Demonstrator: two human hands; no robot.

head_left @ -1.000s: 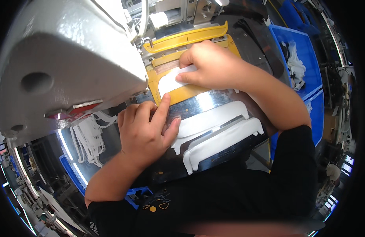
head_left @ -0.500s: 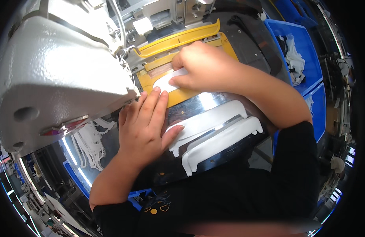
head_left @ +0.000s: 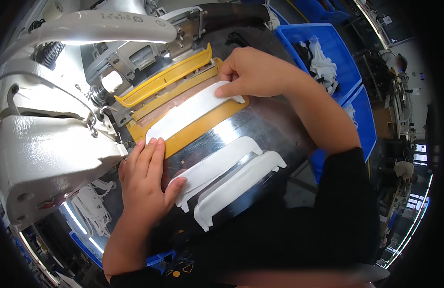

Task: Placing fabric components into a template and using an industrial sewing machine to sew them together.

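A long white fabric piece [head_left: 188,110] lies lengthwise on a yellow plate [head_left: 183,137] beside the white sewing machine [head_left: 54,163]. My left hand [head_left: 145,175] rests at its left end, fingers stretched out and fingertips on the edge of the piece and plate, thumb apart. At the far right end my right hand [head_left: 251,74] pinches the piece between thumb and bent fingers; the fingertips are partly hidden. Behind the piece a yellow clamp bar [head_left: 166,74] stands raised from the plate. Two more white fabric pieces, one nearer my left thumb [head_left: 222,163] and one closer to me [head_left: 241,187], lie on the shiny table.
Blue bins [head_left: 347,62] at the right hold white and dark scraps. White strips [head_left: 90,206] hang in a bundle below the machine head at the left. A metal clamp frame [head_left: 140,57] rises behind the plate.
The view has shifted, bringing more of the machine's left side in. My right hand has moved right along the plate, and the white piece shows along its length. My left hand stays at its left end.
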